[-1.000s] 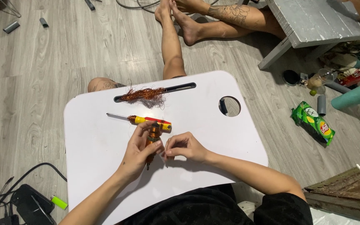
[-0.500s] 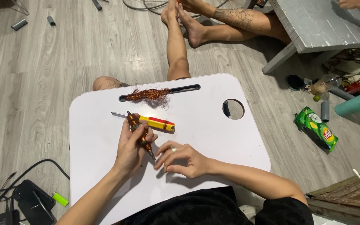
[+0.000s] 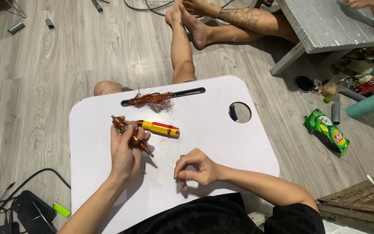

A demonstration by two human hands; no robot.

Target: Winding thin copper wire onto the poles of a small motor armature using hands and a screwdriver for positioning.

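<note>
- A green snack bag (image 3: 326, 131) with a red and yellow label lies flat on the wooden floor to the right of the white lap table (image 3: 221, 143), well apart from both hands.
- A small lime-green lighter (image 3: 61, 210) lies on the floor by the table's lower left corner, beside black cables.
- The left hand (image 3: 125, 151) is clamped around a copper-wound rotor (image 3: 131, 136), held tilted above the table, just beside the yellow and red screwdriver (image 3: 159, 128).
- The right hand (image 3: 195, 168) rests on the table, fingertips pinched together; whether they grip a fine wire cannot be told.
- A tangle of copper wire (image 3: 152, 99) sits by the table's slot.
- The rotor's lower part is hidden by fingers.
</note>
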